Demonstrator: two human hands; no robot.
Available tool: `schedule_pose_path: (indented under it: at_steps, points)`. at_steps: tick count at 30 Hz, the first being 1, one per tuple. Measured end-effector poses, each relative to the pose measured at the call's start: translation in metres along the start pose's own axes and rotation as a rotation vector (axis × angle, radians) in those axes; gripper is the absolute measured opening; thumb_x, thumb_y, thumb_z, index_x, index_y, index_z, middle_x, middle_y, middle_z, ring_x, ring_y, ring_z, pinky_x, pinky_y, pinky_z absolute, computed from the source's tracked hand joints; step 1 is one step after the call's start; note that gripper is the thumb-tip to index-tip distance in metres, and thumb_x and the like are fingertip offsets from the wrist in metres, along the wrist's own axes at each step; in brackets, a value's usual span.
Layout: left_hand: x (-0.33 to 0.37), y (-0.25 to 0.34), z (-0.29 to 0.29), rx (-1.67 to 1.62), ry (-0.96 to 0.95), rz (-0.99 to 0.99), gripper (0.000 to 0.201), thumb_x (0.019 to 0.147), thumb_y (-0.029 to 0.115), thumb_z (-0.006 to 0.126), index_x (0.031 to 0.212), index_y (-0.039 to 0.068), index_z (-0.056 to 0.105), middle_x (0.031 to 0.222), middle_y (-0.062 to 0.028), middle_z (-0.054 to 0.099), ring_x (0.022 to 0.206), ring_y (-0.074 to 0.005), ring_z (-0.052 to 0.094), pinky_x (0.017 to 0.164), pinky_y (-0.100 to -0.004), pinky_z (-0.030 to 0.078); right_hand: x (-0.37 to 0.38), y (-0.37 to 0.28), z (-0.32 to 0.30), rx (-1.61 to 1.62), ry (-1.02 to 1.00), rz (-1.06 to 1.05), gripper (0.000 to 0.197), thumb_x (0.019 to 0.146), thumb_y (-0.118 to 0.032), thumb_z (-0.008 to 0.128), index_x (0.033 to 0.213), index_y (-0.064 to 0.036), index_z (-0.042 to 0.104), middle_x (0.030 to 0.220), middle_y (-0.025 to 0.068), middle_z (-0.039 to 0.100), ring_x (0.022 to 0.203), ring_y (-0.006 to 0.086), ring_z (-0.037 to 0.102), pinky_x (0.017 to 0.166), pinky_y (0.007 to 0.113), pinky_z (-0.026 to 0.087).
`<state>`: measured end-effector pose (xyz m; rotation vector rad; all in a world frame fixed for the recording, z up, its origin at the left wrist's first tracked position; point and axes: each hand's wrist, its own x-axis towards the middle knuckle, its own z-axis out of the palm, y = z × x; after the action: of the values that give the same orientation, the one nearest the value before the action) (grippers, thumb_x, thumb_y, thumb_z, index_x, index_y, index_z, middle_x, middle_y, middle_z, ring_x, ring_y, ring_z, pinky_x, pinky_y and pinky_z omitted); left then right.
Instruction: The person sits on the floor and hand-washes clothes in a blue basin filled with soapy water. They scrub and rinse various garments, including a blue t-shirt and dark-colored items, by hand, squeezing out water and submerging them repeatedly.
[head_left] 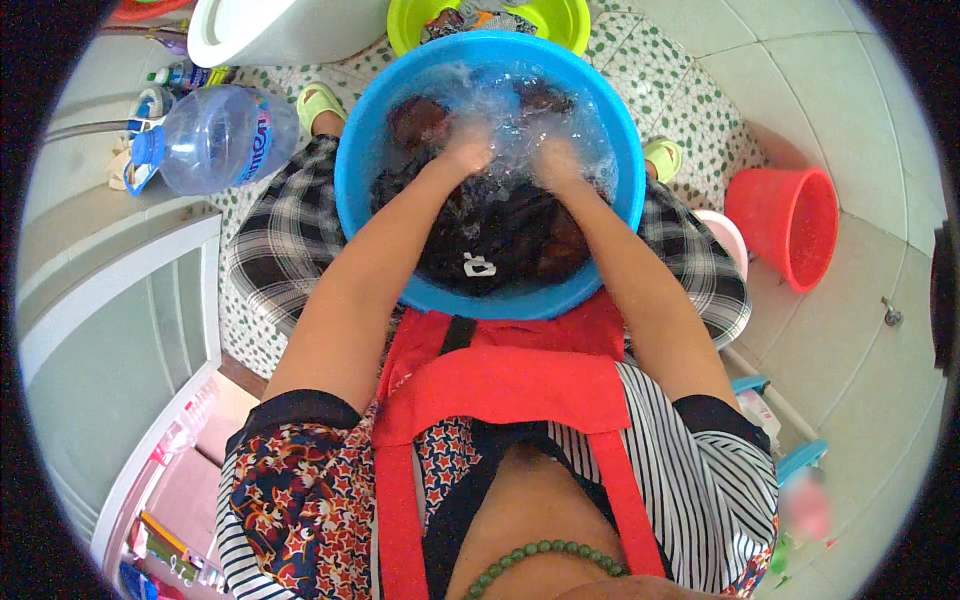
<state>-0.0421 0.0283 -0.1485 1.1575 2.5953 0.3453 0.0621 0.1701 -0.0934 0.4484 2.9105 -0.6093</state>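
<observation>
A large round blue basin stands between my knees, filled with splashing water. Dark clothing, black with brownish parts, lies soaked in it, and a small white tag shows on the cloth near the basin's front. My left hand is in the water left of the middle, at the cloth. To its right, my right hand also reaches into the water. Both hands are smeared by motion and partly covered by foam and splashes, so their fingers do not show.
Beyond the basin sits a yellow-green tub with cloth in it. A large clear water bottle lies at the left, near a white container. On the right, a red bucket leans by the tiled wall. A framed door stands at left.
</observation>
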Motion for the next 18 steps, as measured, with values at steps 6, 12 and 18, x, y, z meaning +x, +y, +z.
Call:
schedule_pose_path:
  at_steps: [6, 12, 18]
  points:
    - [-0.039, 0.044, -0.127, -1.141, 0.043, -0.305, 0.033, 0.079, 0.014, 0.059, 0.109, 0.001, 0.06, 0.099, -0.0092, 0.063, 0.09, -0.0186, 0.058, 0.082, -0.0315, 0.045, -0.033, -0.024, -0.07, 0.785, 0.258, -0.04, 0.044, 0.077, -0.022, 0.067, 0.119, -0.014, 0.055, 0.114, 0.0172, 0.057, 0.107, 0.0324, 0.056, 0.09, 0.041, 0.044]
    - [-0.051, 0.077, -0.141, -1.369, -0.097, -0.138, 0.052, 0.08, 0.018, 0.059, 0.128, 0.004, 0.042, 0.121, -0.0103, 0.05, 0.105, -0.019, 0.05, 0.088, -0.0345, 0.043, -0.025, -0.019, -0.041, 0.747, 0.336, -0.062, 0.049, 0.077, -0.02, 0.069, 0.123, -0.0114, 0.052, 0.119, 0.0162, 0.055, 0.111, 0.0316, 0.053, 0.092, 0.039, 0.043]
    - [-0.084, 0.065, -0.117, -2.099, -0.187, -0.783, 0.065, 0.085, 0.043, 0.057, 0.136, 0.01, 0.033, 0.134, -0.0157, 0.038, 0.117, -0.0309, 0.045, 0.094, -0.0551, 0.038, -0.033, -0.064, -0.062, 1.862, 0.059, 0.452, 0.029, 0.084, -0.013, 0.061, 0.11, -0.0015, 0.058, 0.097, 0.0102, 0.064, 0.087, 0.0184, 0.06, 0.075, 0.036, 0.049]
